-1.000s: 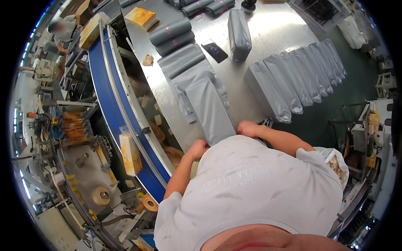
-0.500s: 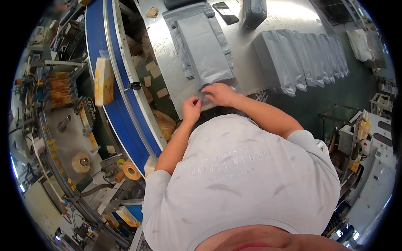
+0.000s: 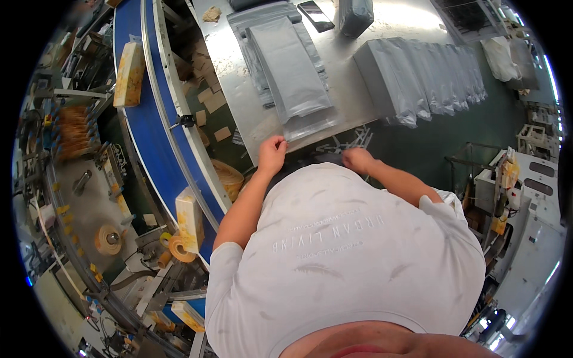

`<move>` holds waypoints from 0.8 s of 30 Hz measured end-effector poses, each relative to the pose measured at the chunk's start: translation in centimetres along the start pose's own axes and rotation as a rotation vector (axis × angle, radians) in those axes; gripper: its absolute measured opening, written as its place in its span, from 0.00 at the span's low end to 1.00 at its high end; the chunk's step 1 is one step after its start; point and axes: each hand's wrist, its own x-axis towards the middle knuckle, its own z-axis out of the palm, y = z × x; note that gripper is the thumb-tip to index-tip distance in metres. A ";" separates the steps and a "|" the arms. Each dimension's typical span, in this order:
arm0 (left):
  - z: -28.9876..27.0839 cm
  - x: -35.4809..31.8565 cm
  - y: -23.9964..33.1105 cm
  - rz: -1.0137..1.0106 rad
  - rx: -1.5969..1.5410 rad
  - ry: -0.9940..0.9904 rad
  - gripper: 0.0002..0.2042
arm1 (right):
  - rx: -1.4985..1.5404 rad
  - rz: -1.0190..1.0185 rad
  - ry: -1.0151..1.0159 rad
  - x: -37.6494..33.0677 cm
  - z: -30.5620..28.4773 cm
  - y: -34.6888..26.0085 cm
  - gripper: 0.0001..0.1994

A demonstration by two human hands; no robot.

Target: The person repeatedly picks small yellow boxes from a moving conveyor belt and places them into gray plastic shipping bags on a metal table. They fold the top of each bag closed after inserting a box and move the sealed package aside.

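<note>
A stack of flat grey plastic bags [image 3: 292, 71] lies on the metal table, its near end at the table's front edge. My left hand [image 3: 271, 155] is closed in a pinch at the near left corner of the top bag, where a see-through strip shows. Off to the right, my right hand [image 3: 358, 161] is drawn back beyond the table edge, close to my body. Its fingers are curled, and what they hold, if anything, is hidden. Thin pale strips [image 3: 352, 142] show below the table edge near it.
Filled grey packages [image 3: 418, 80] stand in a row at the table's right. Another grey package [image 3: 356, 17] and a phone [image 3: 316, 16] lie farther back. On the left runs a blue conveyor belt [image 3: 156, 134] carrying yellow-and-white packs [image 3: 129, 74]. Cardboard pieces litter the floor.
My right hand has left the bag's near end and moved right, toward my body. The left hand stays at the bag's corner. Packs on the conveyor have shifted.
</note>
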 end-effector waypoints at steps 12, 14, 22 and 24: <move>1.9 2.0 2.7 0.320 0.103 0.048 0.06 | 0.440 -0.173 0.510 10.2 -5.3 -9.8 0.12; 1.4 2.3 1.8 0.274 0.107 0.028 0.06 | 0.677 0.003 0.608 8.8 -3.5 -7.1 0.10; 0.0 -1.1 -0.2 -0.048 0.138 0.055 0.10 | -0.419 0.270 -0.604 -10.6 0.7 10.9 0.14; -1.0 -0.5 4.3 0.363 0.482 0.204 0.14 | -0.248 0.373 -0.495 -8.4 -2.1 6.9 0.17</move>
